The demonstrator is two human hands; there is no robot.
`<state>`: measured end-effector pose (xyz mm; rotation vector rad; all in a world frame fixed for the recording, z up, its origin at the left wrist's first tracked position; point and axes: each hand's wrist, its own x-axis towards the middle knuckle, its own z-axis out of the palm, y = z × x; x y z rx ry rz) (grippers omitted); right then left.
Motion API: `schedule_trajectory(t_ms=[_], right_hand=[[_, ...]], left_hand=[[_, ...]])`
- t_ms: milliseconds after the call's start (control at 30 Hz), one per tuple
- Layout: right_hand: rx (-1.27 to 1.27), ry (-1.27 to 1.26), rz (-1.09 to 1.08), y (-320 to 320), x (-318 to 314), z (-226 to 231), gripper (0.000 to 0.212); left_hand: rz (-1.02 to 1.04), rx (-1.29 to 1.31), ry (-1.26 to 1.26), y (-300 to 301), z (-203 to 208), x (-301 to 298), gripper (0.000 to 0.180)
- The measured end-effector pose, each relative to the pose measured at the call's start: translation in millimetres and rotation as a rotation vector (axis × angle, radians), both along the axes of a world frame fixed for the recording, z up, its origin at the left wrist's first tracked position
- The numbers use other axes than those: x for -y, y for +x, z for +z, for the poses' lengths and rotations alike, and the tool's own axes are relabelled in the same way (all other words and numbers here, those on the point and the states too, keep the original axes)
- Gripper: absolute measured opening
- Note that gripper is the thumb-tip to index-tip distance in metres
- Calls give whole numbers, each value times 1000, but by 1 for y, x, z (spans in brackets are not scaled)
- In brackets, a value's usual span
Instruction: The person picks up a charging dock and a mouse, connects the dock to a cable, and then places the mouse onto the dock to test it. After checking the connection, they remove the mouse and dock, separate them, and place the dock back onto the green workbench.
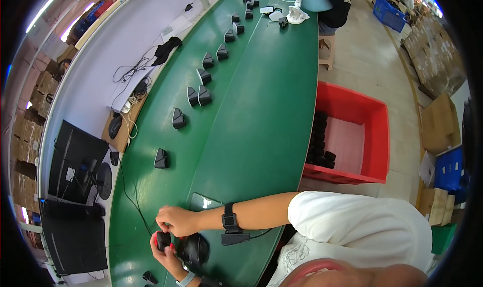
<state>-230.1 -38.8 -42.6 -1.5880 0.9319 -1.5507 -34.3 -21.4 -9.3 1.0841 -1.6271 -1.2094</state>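
My left hand (pixel 168 258), with red on its fingertips and a pale band at the wrist, grips a small black block-shaped device (pixel 163 240) low over the green bench. Right above it is my right hand (pixel 177 221), its fingers closed at the top of the device; what they pinch is hidden. A thin black cable (pixel 132 199) runs down the bench toward the device from a small black box (pixel 114 158). Next to my hands lies a shiny black rounded object (pixel 195 249). A flat glassy panel (pixel 205 202) lies partly under my right forearm, which carries a black wrist unit (pixel 230 221).
Black wedge-shaped units (pixel 161 158) stand in a line up the green bench (pixel 256 116). Two dark monitors (pixel 75 158) are on the left. A red bin (pixel 375 136) holding black parts stands beside the bench. A fan (pixel 298 15) and a seated person (pixel 334 10) are at the far end.
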Motion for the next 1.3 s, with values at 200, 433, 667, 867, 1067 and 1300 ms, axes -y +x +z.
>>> schedule_trajectory(t_ms=[200,433,667,867,1067,1300], right_hand=[[-58,-391,-267,-2,-7,18,21],[-189,-159,571,-10,-18,1,74],[-686,-233,586,-3,-22,9,65],[207,262,797,-11,-5,10,39],[443,317,541,-5,-2,11,60],[298,271,404,0,-11,15,69]], left_hand=[[5,-147,149,12,-2,-1,25],[282,-522,254,24,-26,25,26],[253,-418,131,3,4,7,25],[348,-676,105,1,-5,9,22],[121,-359,-29,24,-25,18,13],[126,-96,-177,22,-22,4,12]])
